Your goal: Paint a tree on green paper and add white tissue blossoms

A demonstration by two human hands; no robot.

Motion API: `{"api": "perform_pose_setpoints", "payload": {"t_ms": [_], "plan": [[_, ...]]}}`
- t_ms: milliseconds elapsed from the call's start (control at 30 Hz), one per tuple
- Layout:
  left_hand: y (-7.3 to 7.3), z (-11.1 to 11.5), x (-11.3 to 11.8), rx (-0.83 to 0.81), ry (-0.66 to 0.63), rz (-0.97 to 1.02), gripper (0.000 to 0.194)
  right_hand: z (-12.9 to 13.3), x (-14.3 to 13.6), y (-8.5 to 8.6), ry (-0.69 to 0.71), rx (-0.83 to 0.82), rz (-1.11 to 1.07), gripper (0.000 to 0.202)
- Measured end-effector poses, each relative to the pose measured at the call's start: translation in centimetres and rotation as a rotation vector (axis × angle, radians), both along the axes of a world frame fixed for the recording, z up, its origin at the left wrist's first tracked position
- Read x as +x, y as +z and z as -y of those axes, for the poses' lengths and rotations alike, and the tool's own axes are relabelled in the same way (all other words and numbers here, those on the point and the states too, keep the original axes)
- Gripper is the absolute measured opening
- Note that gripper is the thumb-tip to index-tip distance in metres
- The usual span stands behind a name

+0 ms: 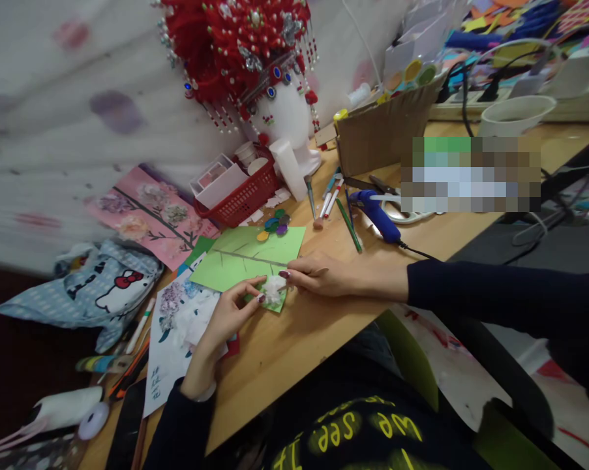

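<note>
A small, ruffled white flower (273,289) lies at the near end of a light green sheet (235,251) that has dark branch lines on it. My left hand (233,310) has its thumb and index finger closed at the flower's left edge. From the right, my right hand (316,274) pinches with its fingertips at the flower's other side. A thin tan tip shows above that hand, but what it holds I cannot make out. Several coloured discs (276,224) sit at the sheet's far edge. Under my left forearm is a white sheet (162,365) with flower pictures.
A blue glue gun (379,215), scissors (406,212), pens (334,199) and a green pencil (349,225) lie to the right. Behind stand a red basket (240,196), a mannequin head (287,121) with a red headdress, and a cardboard box (387,127). A blue bag (108,287) is left.
</note>
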State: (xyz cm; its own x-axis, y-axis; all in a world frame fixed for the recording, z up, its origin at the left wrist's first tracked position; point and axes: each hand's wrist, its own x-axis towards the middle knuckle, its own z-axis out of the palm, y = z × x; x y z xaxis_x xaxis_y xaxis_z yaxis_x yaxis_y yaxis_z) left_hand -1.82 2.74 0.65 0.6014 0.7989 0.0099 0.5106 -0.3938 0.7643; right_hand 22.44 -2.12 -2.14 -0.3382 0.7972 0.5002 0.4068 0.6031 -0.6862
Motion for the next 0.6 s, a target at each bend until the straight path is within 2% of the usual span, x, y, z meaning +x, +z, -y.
{"api": "perform_pose_setpoints", "payload": {"t_ms": [67, 167, 233, 300, 367, 433, 500, 600], "plan": [[0.3, 0.2, -0.4, 0.055, 0.056, 0.006, 0.022, 0.2, 0.2, -0.1, -0.034, 0.018, 0.001, 0.032], [0.7, 0.7, -1.7, 0.137, 0.218, -0.001, 0.019, 0.4, 0.7, -0.2, -0.104, 0.052, 0.023, 0.037], [0.8, 1.0, -2.7, 0.099, 0.352, 0.024, 0.019, 0.5, 0.9, -0.2, -0.134, 0.051, 0.049, 0.039], [0.7, 1.1, -3.7, -0.003, 0.425, 0.045, 0.022, 0.6, 1.0, -0.2, -0.142, 0.053, 0.054, 0.040], [0.7, 0.9, -4.4, -0.087, 0.419, 0.027, 0.023, 0.6, 1.0, -0.1, -0.149, 0.078, 0.057, 0.043], [0.6, 0.6, -4.8, -0.096, 0.390, -0.018, 0.022, 0.5, 1.0, -0.2, -0.157, 0.131, 0.063, 0.045], [0.6, 0.2, -5.0, -0.033, 0.384, -0.042, 0.023, 0.4, 1.1, -0.3, -0.150, 0.166, 0.068, 0.044], [0.4, 0.1, -4.9, 0.144, 0.406, -0.041, 0.024, 0.2, 1.2, -0.4, -0.163, 0.197, 0.116, 0.040]]}}
